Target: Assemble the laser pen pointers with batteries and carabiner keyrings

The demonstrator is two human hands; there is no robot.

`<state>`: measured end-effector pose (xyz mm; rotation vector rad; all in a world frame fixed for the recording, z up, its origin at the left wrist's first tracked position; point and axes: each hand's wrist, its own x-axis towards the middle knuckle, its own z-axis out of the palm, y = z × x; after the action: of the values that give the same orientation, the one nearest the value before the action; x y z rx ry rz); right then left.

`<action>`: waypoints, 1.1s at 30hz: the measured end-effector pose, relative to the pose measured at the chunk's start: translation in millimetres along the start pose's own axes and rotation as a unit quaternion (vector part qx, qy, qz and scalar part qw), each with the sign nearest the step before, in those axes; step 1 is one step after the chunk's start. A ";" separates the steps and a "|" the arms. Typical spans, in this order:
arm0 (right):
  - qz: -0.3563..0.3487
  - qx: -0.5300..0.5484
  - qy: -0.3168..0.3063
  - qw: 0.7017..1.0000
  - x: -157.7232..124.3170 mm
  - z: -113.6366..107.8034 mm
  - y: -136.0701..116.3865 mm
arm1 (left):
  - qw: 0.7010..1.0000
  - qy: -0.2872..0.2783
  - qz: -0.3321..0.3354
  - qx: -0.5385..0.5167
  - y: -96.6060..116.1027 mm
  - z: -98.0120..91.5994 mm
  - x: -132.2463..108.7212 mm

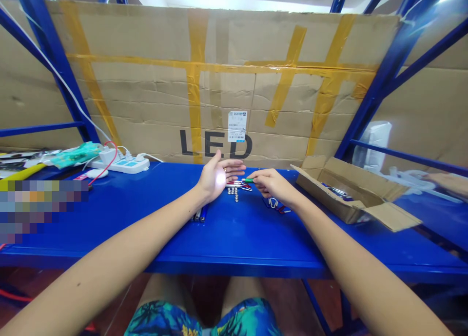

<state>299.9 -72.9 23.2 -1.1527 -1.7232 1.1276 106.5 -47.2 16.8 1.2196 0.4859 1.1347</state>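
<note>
Bare forearms lie nearest me, above printed shorts, and reach across the blue surface. With my right grip I pinch a green torch, thumb and fingers closed around it, its end turned toward my left palm. My left grip is spread wide, fingers stretched out, with nothing visible in it; a bright white spot shows on that palm. I take the step in hand to be checking the torch's beam against my palm. The next move, I judge, calls for a steady pinch, with the torch kept clear of the button cells, which sit in small rows and could scatter. Red torches lie by my left fingertips; whether they touch, I cannot tell. Clips rest near my right wrist, tubes under my left, and a carton stands to the right.
</note>
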 end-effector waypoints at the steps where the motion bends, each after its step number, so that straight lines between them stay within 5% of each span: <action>1: -0.001 -0.002 -0.003 1.000 0.0 0.0 0.4 | 1.000 -0.001 -0.001 0.000 -0.2 -0.1 0.0; 33: -0.003 -0.007 0.006 1.000 -0.7 1.3 -2.1 | 1.000 -0.006 -0.006 0.012 -1.9 -1.5 0.4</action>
<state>298.4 -74.4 24.7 -1.1592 -1.7269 1.1053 106.2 -46.1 14.7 1.2423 0.4972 1.1138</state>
